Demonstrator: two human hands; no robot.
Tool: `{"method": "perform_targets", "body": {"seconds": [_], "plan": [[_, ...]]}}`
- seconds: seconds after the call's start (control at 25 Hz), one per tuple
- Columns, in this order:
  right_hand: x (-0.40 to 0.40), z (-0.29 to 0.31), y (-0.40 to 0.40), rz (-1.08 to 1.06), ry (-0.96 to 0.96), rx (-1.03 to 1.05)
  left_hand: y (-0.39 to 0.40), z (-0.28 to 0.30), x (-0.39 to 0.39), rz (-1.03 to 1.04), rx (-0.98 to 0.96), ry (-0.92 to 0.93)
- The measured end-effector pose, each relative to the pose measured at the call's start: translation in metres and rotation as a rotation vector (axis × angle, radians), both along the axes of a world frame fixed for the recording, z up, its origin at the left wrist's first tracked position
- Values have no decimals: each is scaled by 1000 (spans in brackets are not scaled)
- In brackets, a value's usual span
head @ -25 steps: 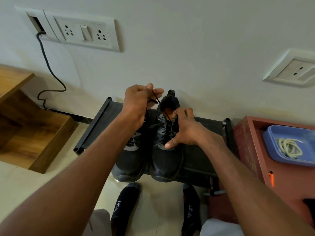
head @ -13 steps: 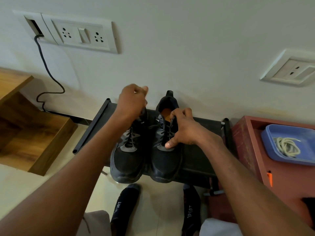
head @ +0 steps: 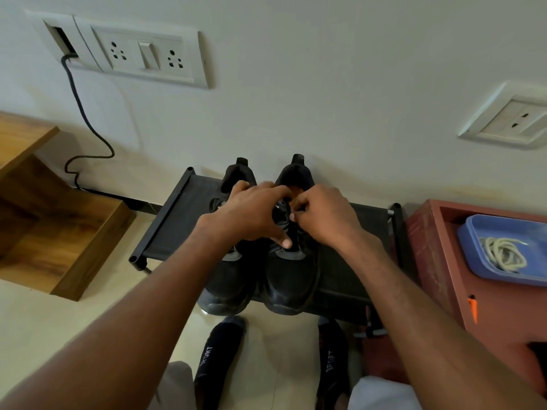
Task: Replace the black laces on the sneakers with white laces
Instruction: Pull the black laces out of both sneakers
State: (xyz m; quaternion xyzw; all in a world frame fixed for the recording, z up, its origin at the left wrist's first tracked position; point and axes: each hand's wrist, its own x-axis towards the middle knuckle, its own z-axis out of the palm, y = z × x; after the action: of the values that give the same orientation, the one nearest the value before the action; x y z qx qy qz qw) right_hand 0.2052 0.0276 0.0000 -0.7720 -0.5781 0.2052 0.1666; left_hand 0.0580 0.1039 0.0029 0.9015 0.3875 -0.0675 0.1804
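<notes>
2 black sneakers stand side by side on a low black rack against the far wall, toes toward the near edge. The left sneaker is largely covered by the left forearm; the right sneaker shows its grey tongue panel and its black lace in the eyelets.

Left hand: reaches across both sneakers to the right sneaker's lacing. Fingers are extended and spread, and the thumb tip presses on the lower lacing near the grey panel. Nothing is gripped.

Right hand: positioned over the upper lacing of the right sneaker, fingers curled, fingertips pinching the black lace near the top eyelets.

The white laces lie coiled in a blue tray on a red cabinet, right of the rack and well apart from both hands.

Other items: 2 wall socket plates, the left one with a black cable hanging to the floor; a wooden unit at left; 2 feet in dark socks on the near floor.
</notes>
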Motion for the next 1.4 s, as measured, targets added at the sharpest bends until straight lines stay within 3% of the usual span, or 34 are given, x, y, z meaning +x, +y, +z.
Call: {"method": "perform_targets", "body": {"seconds": [0.24, 0.4, 0.52, 0.68, 0.76, 0.84, 0.96, 1.04, 1.16, 1.24, 1.32, 1.36, 1.4], "plan": [[20, 14, 0, -317, 129, -42, -3, -5, -1, 58, 11, -51], [8, 10, -2, -78, -41, 179, -7, -2, 2, 54, -11, -40], [-6, -8, 4, 61, -159, 45, -7, -3, 2, 60, -20, -35], [7, 3, 8, -281, 66, 180, -5, -4, 1, 80, -29, -47], [13, 12, 5, -386, 10, 225, -5, -3, 0, 78, -31, -52], [11, 14, 0, -224, -144, 162, -5, -3, 0, 77, -36, -46], [-2, 1, -3, 70, -219, -4, -6, -6, 0, 70, -22, -31], [-3, -8, 1, 62, -197, 20, -5, -6, 1, 71, -17, -24], [-1, 4, 7, -325, 61, 376, -3, -8, -1, 82, -20, -33], [0, 14, 10, -509, 540, 513, -1, -10, -2, 76, -20, -41], [-8, 18, 10, -531, 1025, 494, -2, -10, -2, 71, -14, -40], [-12, 16, 11, -503, 1096, 452, -2, -10, -2, 69, -2, -40], [-14, 13, 13, -451, 995, 401, -2, -10, -2, 71, 4, -40]]}}
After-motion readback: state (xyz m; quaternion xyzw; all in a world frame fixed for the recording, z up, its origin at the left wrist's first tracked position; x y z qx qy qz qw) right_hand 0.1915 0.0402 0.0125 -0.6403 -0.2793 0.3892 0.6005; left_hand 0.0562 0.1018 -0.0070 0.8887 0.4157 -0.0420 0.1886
